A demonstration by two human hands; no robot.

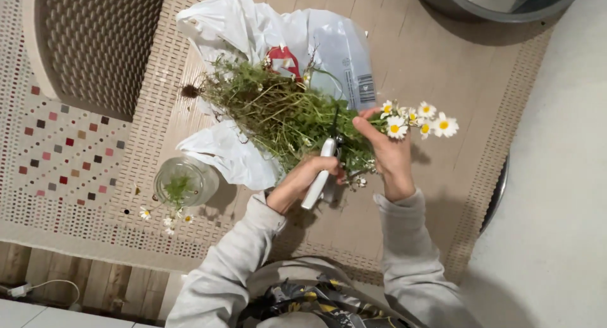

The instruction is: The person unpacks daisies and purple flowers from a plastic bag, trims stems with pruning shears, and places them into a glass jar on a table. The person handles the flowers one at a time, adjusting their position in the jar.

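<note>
My left hand (302, 179) grips white-handled scissors (321, 170); right hand (387, 149) pinches daisy stems (414, 119). Blades sit close to my fingers (365, 127) — a nick seems possible.

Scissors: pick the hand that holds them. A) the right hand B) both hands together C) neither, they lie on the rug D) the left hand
D: the left hand grips the white-handled scissors, while the right hand holds a bunch of daisies instead.
</note>
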